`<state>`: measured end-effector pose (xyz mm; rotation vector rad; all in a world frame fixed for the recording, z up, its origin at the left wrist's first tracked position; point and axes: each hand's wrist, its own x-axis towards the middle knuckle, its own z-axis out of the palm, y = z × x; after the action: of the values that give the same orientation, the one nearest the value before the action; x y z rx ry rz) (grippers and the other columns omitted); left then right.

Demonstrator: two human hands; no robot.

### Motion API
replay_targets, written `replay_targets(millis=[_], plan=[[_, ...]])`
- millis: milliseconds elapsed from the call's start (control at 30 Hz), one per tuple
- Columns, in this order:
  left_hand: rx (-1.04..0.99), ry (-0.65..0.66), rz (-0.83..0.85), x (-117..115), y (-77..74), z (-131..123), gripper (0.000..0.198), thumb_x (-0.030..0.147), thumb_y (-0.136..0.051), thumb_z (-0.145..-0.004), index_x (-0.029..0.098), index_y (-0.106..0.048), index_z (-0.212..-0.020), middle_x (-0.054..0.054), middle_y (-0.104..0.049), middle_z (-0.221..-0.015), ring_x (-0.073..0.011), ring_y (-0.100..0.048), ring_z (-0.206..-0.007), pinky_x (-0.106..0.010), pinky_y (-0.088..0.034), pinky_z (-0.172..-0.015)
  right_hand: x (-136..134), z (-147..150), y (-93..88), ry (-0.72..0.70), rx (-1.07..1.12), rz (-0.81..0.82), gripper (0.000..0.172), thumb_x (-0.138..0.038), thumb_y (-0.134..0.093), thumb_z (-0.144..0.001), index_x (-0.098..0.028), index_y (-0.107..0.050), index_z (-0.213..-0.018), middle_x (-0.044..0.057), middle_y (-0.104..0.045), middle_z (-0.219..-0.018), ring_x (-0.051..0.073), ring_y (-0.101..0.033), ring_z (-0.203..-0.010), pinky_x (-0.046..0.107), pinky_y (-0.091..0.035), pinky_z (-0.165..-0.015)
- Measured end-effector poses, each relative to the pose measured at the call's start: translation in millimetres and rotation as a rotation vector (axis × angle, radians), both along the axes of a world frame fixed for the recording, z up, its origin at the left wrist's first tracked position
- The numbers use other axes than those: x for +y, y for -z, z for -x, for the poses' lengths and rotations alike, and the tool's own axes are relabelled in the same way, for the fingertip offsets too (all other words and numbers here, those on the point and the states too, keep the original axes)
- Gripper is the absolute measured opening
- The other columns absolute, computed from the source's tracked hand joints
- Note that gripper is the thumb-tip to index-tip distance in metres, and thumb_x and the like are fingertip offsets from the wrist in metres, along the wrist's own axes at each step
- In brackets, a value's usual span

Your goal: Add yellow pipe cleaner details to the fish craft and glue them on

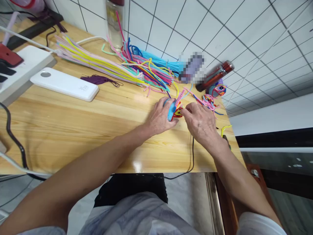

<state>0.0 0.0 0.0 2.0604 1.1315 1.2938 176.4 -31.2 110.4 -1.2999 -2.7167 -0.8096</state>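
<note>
My left hand (160, 117) rests on the wooden table (73, 127), its fingers closed around a small pipe-cleaner piece (175, 109) of blue, red, yellow and pink strands. My right hand (200, 122) sits just to the right of it, fingertips pinched on the same piece. A pink strand rises from the piece between the two hands. Much of the piece is hidden by my fingers.
A big pile of coloured pipe cleaners (127, 67) lies behind the hands. A white power bank (65, 84), a power strip (22, 70), a purple tassel (99, 79), a clear bottle (114, 23), a red cylinder (215, 75) and small finished pieces (215, 93) surround them. A black cable (192, 153) hangs over the front edge.
</note>
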Motion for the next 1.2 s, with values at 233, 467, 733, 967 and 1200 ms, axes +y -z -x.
replay_targets(millis=[233,467,733,967,1200], plan=[[-0.012,0.021,0.019,-1.9,-4.7,2.6,0.068,0.040,-0.073,-0.094,0.018,-0.046,-0.152,-0.021,-0.052,-0.157,-0.0359,-0.050,-0.152,-0.055,-0.044,-0.128,-0.3,-1.1,0.7,-0.022,-0.004,-0.019,0.028,-0.009,-0.048,-0.107,-0.022,-0.072,-0.104,0.008,-0.070,-0.103,0.023,-0.055,-0.082,0.038,-0.036,-0.073],[0.018,0.060,0.053,0.2,-4.6,7.8,0.055,0.040,-0.048,-0.107,0.016,-0.045,-0.157,-0.021,-0.050,-0.160,-0.0329,-0.049,-0.151,-0.053,-0.040,-0.130,-0.7,-1.9,3.5,0.001,0.053,0.007,0.030,-0.010,-0.046,-0.108,-0.022,-0.073,-0.103,0.008,-0.071,-0.104,0.021,-0.056,-0.080,0.036,-0.037,-0.073],[0.042,0.032,0.054,-1.0,-4.7,5.4,0.058,0.039,-0.052,-0.106,0.014,-0.045,-0.157,-0.021,-0.050,-0.160,-0.0338,-0.048,-0.152,-0.052,-0.041,-0.129,-7.7,-10.0,15.3,0.037,0.354,0.013,0.014,-0.025,-0.058,-0.110,-0.022,-0.071,-0.111,0.009,-0.070,-0.102,0.023,-0.063,-0.082,0.036,-0.047,-0.072],[0.040,0.023,0.042,-2.6,-4.1,5.3,0.057,0.039,-0.054,-0.105,0.015,-0.046,-0.156,-0.021,-0.050,-0.159,-0.0334,-0.047,-0.153,-0.052,-0.040,-0.130,-20.8,-8.7,32.0,-0.018,0.680,0.069,0.014,-0.027,-0.064,-0.108,-0.025,-0.072,-0.119,0.005,-0.069,-0.099,0.021,-0.066,-0.079,0.037,-0.056,-0.076],[0.022,0.024,0.032,-2.5,-3.9,4.1,0.056,0.038,-0.056,-0.104,0.015,-0.047,-0.155,-0.022,-0.051,-0.158,-0.0338,-0.049,-0.151,-0.053,-0.041,-0.129,-21.2,-5.4,34.1,0.033,0.642,0.106,0.022,-0.030,-0.060,-0.109,-0.024,-0.073,-0.126,0.008,-0.071,-0.106,0.023,-0.068,-0.085,0.039,-0.058,-0.080]])
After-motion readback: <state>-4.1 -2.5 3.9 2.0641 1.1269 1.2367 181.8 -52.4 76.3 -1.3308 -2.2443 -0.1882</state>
